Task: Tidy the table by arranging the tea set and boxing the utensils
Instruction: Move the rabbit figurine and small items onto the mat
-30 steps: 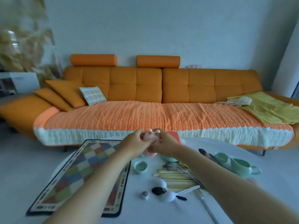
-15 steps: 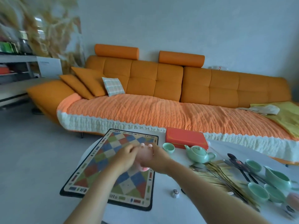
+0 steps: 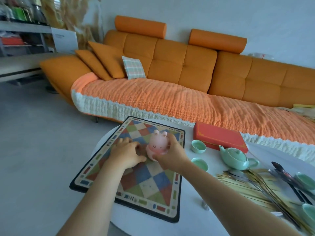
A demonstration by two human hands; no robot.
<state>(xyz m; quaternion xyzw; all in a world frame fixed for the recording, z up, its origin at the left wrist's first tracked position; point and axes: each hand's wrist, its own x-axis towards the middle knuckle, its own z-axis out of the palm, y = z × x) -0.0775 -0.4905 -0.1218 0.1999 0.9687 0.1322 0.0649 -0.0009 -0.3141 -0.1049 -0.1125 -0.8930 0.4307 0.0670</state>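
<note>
A pink rabbit-shaped figure (image 3: 157, 145) stands upright on the chequered mat (image 3: 144, 183). My right hand (image 3: 172, 155) grips it from the right side, fingers curled round its body. Just left of the figure, my left hand (image 3: 127, 153) rests on the mat with relaxed fingers. A mint green teapot (image 3: 236, 157) sits right of the mat, with two small green cups (image 3: 198, 146) (image 3: 200, 164) beside it. Chopsticks and metal utensils (image 3: 255, 186) lie in a heap at the right. A red box (image 3: 219, 137) lies closed behind the teapot.
The white round table (image 3: 192, 218) holds everything. More green cups (image 3: 305, 179) sit at the far right edge. A small metal piece (image 3: 205, 205) lies near the front. An orange sofa (image 3: 170, 74) stands close behind the table.
Both hands carried the pink figure leftward and set it down on the mat. My left hand has come off it and now rests on the mat. The view swung left.
</note>
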